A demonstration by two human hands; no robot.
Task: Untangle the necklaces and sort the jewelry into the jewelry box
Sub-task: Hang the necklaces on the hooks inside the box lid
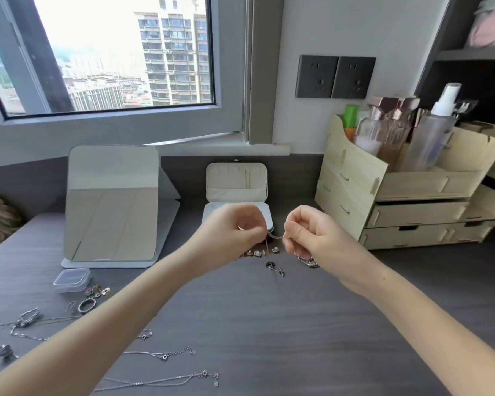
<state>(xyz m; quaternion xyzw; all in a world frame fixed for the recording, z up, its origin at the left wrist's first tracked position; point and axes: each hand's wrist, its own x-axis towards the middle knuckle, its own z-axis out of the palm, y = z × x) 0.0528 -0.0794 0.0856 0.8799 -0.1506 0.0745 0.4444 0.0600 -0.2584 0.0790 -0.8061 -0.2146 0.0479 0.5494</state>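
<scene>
Dark wood-grain counter (pixel 269 324) beneath a window (pixel 112 52), jewelry box (pixel 236 181) open at the back; left grip (pixel 235 227) and right grip (pixel 306 230) each pinch a chain (pixel 275 236) just before it, necklaces (pixel 160 352) lying loose nearer.

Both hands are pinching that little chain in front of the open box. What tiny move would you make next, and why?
Probably ease the hands gently apart to see whether the chain runs free. The left hand and right hand each pinch it, a loose strand dangles below the left hand, and the jewelry box stands open just behind.
</scene>
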